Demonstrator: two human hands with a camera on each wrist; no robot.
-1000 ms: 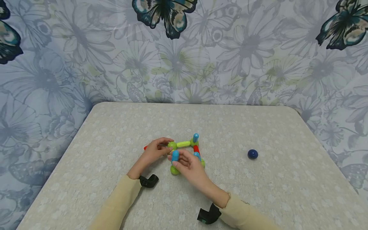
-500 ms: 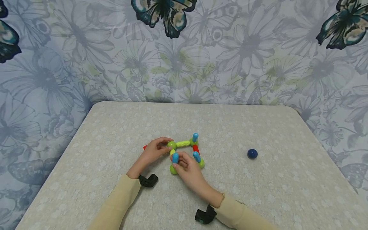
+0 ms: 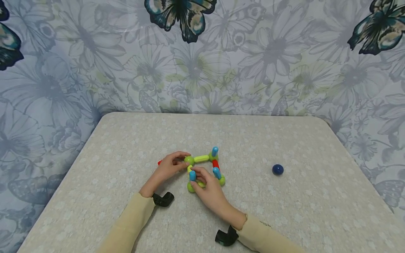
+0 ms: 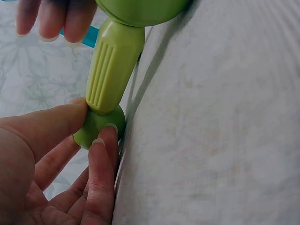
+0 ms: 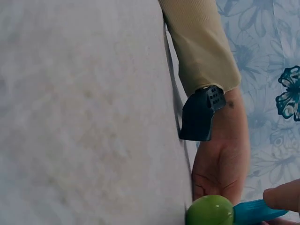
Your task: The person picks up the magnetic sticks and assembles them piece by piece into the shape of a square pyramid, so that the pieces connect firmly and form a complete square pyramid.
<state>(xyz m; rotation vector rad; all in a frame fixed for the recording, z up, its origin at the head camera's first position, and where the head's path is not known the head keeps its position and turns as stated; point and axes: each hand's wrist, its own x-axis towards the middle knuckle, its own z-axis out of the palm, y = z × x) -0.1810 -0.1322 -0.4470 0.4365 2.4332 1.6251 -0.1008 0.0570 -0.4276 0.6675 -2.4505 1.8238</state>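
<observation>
Right hand (image 3: 205, 188) lowered its pinched blue rod (image 3: 192, 175) onto green ball (image 3: 191, 187); left hand (image 3: 169, 167) pinches another ball (image 4: 99, 126).

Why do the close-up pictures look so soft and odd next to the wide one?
Head view: evenly lit, sharp, with faint shadows under the hands; the table edge bows from a wide lens. Left wrist view: the green rod and the left hand are fairly crisp, while the cloth is blurred and the rod casts a dark shadow. Right wrist view: the green ball at the frame's edge is soft, and the cloth looks washed out.
</observation>
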